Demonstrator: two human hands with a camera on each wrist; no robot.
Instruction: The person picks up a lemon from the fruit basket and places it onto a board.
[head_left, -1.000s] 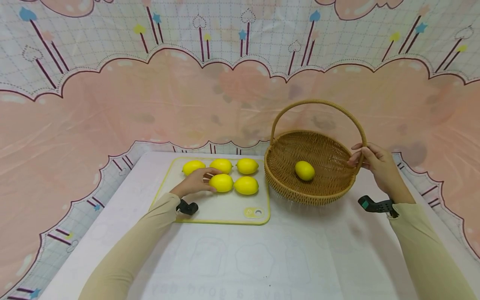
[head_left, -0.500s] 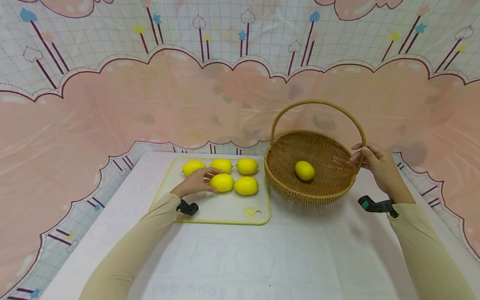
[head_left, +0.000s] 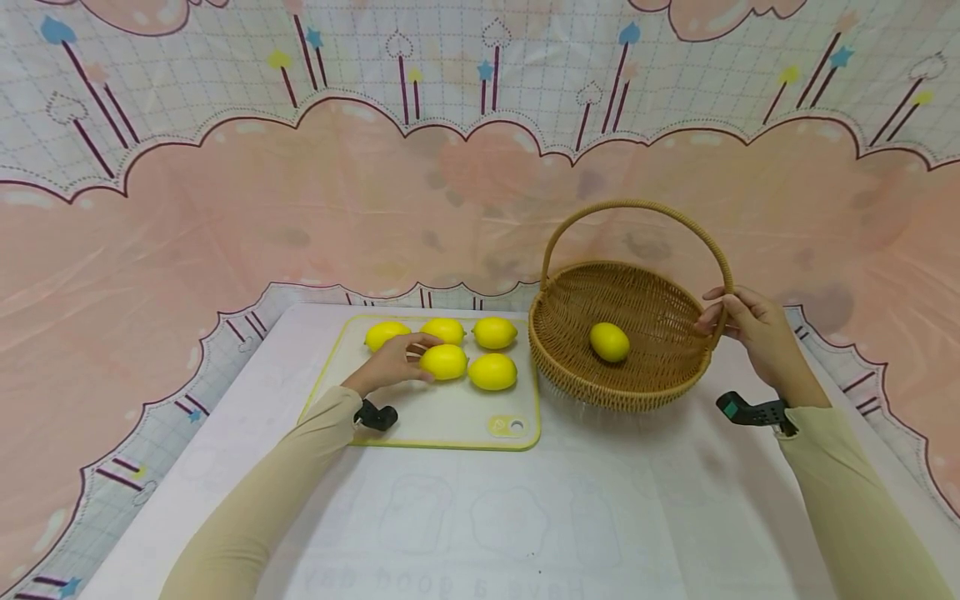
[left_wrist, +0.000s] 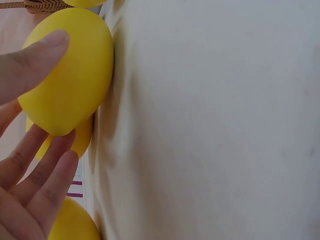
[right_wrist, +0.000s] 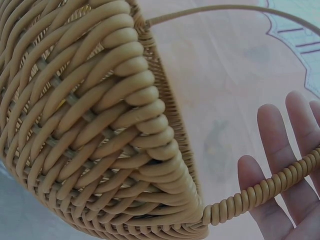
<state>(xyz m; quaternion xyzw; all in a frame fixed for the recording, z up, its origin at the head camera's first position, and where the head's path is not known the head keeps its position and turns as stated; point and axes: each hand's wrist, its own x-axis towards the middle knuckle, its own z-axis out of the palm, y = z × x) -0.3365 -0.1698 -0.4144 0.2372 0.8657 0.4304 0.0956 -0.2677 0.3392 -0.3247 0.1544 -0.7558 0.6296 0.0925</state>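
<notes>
My left hand (head_left: 388,363) pinches a yellow lemon (head_left: 446,362) at the front left of the group on the cutting board. In the left wrist view the thumb (left_wrist: 42,55) lies over this lemon and the other fingers reach its tip end. Another lemon (head_left: 492,372) sits just right of it, and several more (head_left: 495,332) make up the back row. My right hand (head_left: 759,333) grips the wicker basket (head_left: 667,333) by the right foot of its handle (right_wrist: 270,187). The basket tips its mouth towards me, with a single lemon (head_left: 610,342) inside.
The white cutting board (head_left: 420,425) has a yellow edge and a hole at its lower right corner. It lies left of the basket on a white-covered table (head_left: 480,517). A patterned pink cloth (head_left: 360,208) hangs behind as a backdrop.
The lemon in my left hand has moved up slightly in the head view, away from its neighbour's level. My right hand and the basket have stayed in place.
</notes>
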